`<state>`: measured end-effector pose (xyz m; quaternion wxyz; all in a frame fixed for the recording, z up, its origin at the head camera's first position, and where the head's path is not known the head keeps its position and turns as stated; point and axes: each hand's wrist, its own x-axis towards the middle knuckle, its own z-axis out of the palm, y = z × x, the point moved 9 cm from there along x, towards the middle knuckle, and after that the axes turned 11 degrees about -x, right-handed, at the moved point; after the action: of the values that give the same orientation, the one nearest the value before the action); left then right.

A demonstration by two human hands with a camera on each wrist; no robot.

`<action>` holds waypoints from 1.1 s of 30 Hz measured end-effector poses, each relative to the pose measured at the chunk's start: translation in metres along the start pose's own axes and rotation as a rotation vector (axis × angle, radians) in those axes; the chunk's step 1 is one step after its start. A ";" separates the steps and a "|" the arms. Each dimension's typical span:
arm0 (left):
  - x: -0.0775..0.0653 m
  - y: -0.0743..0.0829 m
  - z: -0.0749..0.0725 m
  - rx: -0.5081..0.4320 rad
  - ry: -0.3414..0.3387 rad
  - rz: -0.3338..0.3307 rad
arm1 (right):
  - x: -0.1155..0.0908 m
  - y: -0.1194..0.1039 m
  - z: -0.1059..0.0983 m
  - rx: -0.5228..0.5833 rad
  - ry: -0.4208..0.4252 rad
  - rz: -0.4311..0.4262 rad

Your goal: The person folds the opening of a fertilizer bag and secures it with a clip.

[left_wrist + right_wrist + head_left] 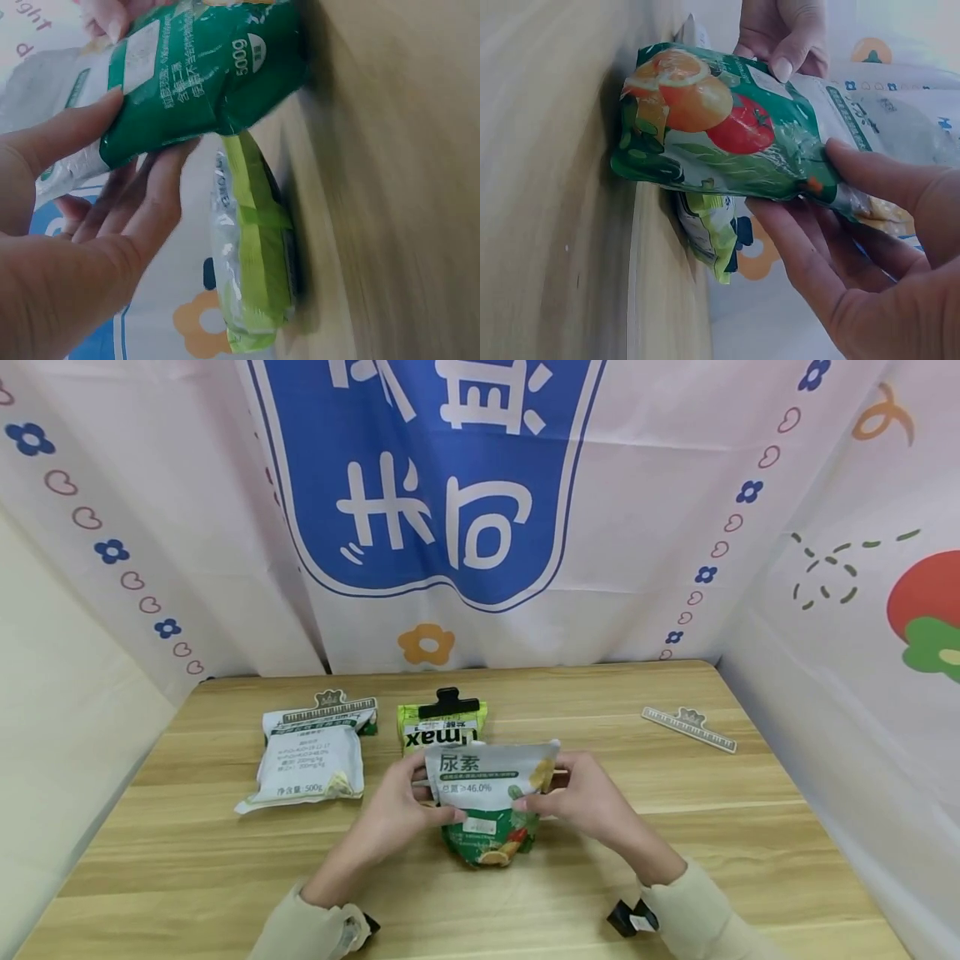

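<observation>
A green and white bag of urea fertilizer (480,806), with fruit and vegetable pictures and 500g printed on it, stands upright over the table in front of me. My left hand (408,802) holds its left side, thumb on the front and fingers behind. On the opposite side, my right hand (581,793) grips it the same way, as the right wrist view also shows with the right thumb (877,172) on the printed face. The bag's top edge is flat and carries no clip. Close behind it lies a yellow-green bag (442,727), partly hidden, with a black clip (448,703) across its end.
To the left lies a white 500g bag (307,764) with a clear ruler-marked clip (330,706) on its far end. A similar loose clip (690,728) rests at the far right of the wooden table (675,860). A printed cloth (630,527) hangs behind the back edge.
</observation>
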<state>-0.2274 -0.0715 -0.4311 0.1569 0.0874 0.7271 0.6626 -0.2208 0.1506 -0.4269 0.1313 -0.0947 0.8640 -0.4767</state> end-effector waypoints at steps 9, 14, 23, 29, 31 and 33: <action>-0.013 0.002 -0.003 0.104 -0.028 0.051 | -0.003 -0.014 0.009 -0.053 -0.015 -0.148; -0.015 0.002 -0.004 0.120 -0.071 0.050 | -0.004 -0.017 0.014 -0.008 -0.048 -0.168; -0.015 0.007 -0.007 0.105 -0.096 0.050 | -0.003 -0.026 0.001 0.012 0.004 -0.133; -0.015 0.019 -0.015 0.106 -0.005 0.076 | -0.004 -0.031 -0.006 0.018 0.041 -0.154; -0.015 0.023 -0.015 0.103 0.001 0.102 | -0.003 -0.032 -0.007 0.031 0.039 -0.161; -0.016 0.026 -0.014 0.094 -0.004 0.128 | -0.003 -0.033 -0.007 0.050 0.033 -0.171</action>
<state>-0.2198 -0.0869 -0.4023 0.1113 0.1425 0.7502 0.6361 -0.2186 0.1395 -0.3950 0.0779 -0.1569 0.8427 -0.5091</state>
